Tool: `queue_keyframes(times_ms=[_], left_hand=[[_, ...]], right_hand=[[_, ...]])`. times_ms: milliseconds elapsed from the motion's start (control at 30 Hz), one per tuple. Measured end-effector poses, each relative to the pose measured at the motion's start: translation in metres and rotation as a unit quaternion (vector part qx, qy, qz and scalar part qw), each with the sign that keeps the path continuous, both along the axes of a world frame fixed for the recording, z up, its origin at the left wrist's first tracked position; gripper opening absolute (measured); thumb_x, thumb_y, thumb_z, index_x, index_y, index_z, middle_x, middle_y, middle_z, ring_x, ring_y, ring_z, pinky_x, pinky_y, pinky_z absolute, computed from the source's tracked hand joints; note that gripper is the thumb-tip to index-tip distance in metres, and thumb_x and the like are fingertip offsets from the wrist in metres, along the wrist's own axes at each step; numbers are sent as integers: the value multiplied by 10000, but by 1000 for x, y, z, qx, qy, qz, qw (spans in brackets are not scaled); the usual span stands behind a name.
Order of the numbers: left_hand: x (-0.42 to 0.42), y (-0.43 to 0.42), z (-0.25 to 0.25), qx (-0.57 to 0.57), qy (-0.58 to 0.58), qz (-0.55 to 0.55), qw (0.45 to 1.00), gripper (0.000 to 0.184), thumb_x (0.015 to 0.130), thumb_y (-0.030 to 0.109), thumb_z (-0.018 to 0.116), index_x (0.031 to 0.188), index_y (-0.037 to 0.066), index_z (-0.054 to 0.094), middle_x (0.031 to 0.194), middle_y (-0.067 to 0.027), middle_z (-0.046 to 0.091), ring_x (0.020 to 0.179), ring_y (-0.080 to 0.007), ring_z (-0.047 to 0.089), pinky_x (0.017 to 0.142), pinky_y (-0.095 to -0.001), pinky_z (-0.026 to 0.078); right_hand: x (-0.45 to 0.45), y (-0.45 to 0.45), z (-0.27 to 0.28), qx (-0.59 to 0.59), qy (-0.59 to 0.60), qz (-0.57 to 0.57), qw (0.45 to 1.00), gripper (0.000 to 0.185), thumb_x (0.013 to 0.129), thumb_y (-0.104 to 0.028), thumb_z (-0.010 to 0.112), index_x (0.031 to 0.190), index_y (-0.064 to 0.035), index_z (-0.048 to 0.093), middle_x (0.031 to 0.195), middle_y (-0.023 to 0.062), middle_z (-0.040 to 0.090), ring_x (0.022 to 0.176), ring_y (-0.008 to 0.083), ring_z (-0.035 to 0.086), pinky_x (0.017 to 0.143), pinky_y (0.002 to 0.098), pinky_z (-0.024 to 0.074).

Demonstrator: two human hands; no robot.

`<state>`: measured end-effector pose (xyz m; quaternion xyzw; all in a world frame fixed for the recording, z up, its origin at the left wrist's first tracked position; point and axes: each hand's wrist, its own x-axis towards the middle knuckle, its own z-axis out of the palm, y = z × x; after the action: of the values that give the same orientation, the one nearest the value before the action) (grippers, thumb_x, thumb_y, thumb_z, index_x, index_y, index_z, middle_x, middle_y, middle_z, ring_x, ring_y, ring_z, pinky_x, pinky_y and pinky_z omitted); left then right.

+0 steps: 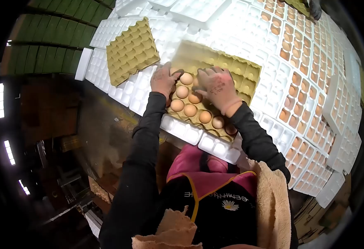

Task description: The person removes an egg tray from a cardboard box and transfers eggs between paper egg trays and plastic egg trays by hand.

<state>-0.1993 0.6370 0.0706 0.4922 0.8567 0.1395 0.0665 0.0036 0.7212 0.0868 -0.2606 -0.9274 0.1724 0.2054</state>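
Note:
A yellowish pulp tray (198, 120) holding several brown eggs (182, 91) lies over white foam trays near the front edge. At its upper left, my gloved left hand (163, 79) curls its fingers down among the eggs, beside one pale egg (186, 79). My gloved right hand (217, 86) reaches over the tray's middle, fingers bent down onto eggs. What either hand grips is hidden beneath the fingers. Behind the hands, more empty pulp cups (247, 75) show, partly blurred.
An empty pulp tray (132, 50) lies at the left on white foam trays (182, 129). Foam trays filled with eggs (297, 99) cover the right side. Another gloved hand (315, 9) shows at the top right. Stacked green trays (51, 37) stand at the far left.

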Motion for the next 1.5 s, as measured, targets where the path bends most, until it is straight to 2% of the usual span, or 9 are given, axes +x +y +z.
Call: queue_keyframes(times_ms=[167,300,500,667,800,1067,1333,1400,1500], left_hand=[[-45,-44,5,167,-333,-13,928,370,858,230,615,1144,-3,595,971,-131,662,995,-287,635,879,-406,497],[-63,-74,11,383,-736,136,541,263,926,145,490,1007,-69,619,965,-159,621,892,-291,647,802,-401,538],[-71,-38,28,-17,-45,-331,942,585,812,434,677,1224,38,551,1022,-145,663,897,-260,651,781,-351,505],[-84,-38,8,-56,24,-435,898,569,808,350,698,1282,85,530,1304,-86,572,1005,-242,636,823,-349,503],[-83,-41,33,118,-693,-126,700,611,798,130,711,1341,-26,478,1224,-80,582,920,-160,629,775,-295,528],[-38,-7,32,-95,24,-465,880,557,665,381,799,1178,219,656,1320,-139,513,1081,-323,579,851,-362,518],[37,-19,36,25,-682,-113,723,412,844,276,688,1173,42,606,1135,-125,609,856,-207,633,758,-314,529],[97,-16,34,-3,-599,-196,776,416,830,279,695,1178,67,610,1162,-127,591,874,-225,628,762,-323,529],[194,-4,16,-34,-435,-337,834,427,809,283,705,1186,105,615,1202,-130,563,900,-253,621,768,-337,529]], right_hand=[[2,-4,2,-108,91,-6,990,371,802,-302,669,1065,-41,652,881,90,673,918,224,617,853,348,471],[-3,10,20,-633,258,-18,729,392,828,-265,661,1134,-22,664,933,26,671,833,85,602,732,225,485],[-82,-24,0,-54,-170,-40,983,252,812,-281,641,957,-75,618,874,135,651,812,303,659,736,375,520],[-16,-19,16,-610,283,-51,738,513,866,-255,635,1329,-62,523,1059,66,652,822,145,629,724,256,503],[2,-15,23,-603,178,-35,777,367,877,-277,634,1176,-66,652,1115,38,614,832,137,619,725,264,502],[0,-27,15,-119,-128,18,985,274,796,-323,660,884,-67,700,1022,130,625,836,236,645,681,336,515],[245,23,-39,-554,650,-242,460,434,978,-398,481,1242,-65,567,1023,64,634,788,181,622,563,289,514],[336,66,-79,-233,306,-437,813,504,870,-495,599,1159,-85,651,1094,95,634,877,256,660,692,347,538],[367,83,-89,-17,-123,-547,828,499,786,-514,678,1149,-171,671,1255,116,549,916,284,665,768,377,530]])
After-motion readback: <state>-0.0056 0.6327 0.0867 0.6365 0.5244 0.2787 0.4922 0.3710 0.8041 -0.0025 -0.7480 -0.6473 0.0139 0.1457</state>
